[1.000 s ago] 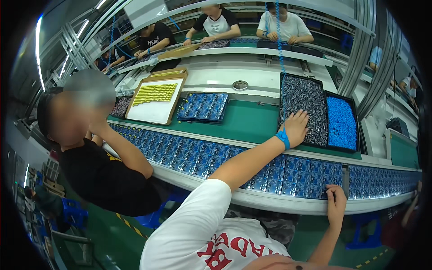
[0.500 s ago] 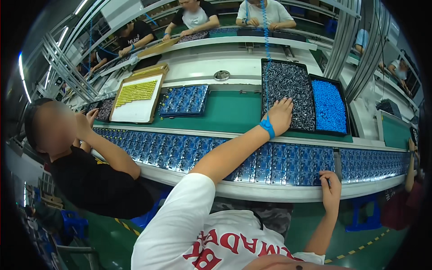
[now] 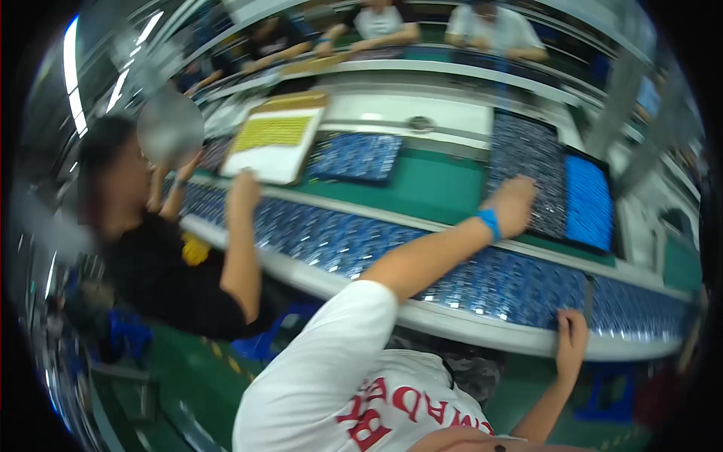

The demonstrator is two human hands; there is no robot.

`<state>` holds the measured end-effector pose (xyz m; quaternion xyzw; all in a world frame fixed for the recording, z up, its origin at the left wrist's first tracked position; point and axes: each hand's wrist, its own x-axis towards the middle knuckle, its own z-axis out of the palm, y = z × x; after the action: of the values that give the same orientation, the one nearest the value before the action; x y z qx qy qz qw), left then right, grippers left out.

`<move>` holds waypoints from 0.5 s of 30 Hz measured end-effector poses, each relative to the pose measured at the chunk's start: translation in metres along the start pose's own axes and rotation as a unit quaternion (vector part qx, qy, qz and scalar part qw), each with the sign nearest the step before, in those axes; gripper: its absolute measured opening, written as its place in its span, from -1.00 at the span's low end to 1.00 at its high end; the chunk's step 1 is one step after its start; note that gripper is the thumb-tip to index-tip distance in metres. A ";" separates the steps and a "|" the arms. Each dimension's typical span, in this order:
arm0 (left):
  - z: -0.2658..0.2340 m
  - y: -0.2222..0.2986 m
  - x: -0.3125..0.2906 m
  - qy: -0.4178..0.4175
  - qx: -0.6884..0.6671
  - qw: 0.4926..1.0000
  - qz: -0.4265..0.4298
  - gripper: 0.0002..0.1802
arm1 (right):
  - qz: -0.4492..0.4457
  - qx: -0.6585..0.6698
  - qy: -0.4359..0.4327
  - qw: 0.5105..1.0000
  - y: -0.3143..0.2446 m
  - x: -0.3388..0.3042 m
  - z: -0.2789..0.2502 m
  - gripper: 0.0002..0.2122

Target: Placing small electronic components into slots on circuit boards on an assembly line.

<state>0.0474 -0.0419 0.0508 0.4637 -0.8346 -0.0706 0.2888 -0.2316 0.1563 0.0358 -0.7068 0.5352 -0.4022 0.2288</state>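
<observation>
The left hand (image 3: pixel 516 205), right of centre, rests loosely curled on the dark tray (image 3: pixel 527 173), holding nothing I can see; the right hand (image 3: pixel 571 335), lower right, grips the belt edge (image 3: pixel 482 335). Leaning that far could tip the tray.

Green mat (image 3: pixel 433 184) bare between blue tray (image 3: pixel 354 157) and dark tray (image 3: pixel 527 162); co-worker's arm (image 3: pixel 239 248) blocks left.

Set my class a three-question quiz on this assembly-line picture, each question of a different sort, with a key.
1. True or false: the left hand wears a blue wristband.
2. The right hand rests on: A) the yellow tray, B) the conveyor edge, C) a chair.
3. Fill in: the left hand touches the ___ tray beside the bright blue tray.
Key: 1 true; 2 B; 3 dark.
</observation>
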 end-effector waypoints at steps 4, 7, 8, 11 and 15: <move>0.041 0.019 0.024 0.077 -0.027 0.993 0.090 -0.55 | 0.012 -0.030 0.020 0.999 0.046 -0.023 -0.026 -0.85; 0.056 -0.003 0.022 0.152 0.026 0.982 0.105 -0.57 | 0.003 -0.101 -0.018 0.995 0.000 -0.012 -0.025 -0.82; 0.055 -0.029 0.007 0.201 0.044 0.973 0.101 -0.57 | -0.024 -0.076 -0.048 0.996 0.000 0.002 -0.009 -0.82; 0.057 -0.016 0.017 0.155 0.017 0.983 0.100 -0.56 | 0.020 -0.059 -0.032 0.998 0.017 -0.007 -0.017 -0.75; 0.057 -0.010 0.017 0.135 0.018 0.986 0.092 -0.57 | 0.026 -0.059 -0.032 0.997 0.014 -0.006 -0.022 -0.75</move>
<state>0.0166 -0.0696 0.0068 0.3954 -0.8281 0.0345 0.3958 -0.2581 0.1603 0.0359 -0.7176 0.5684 -0.3408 0.2142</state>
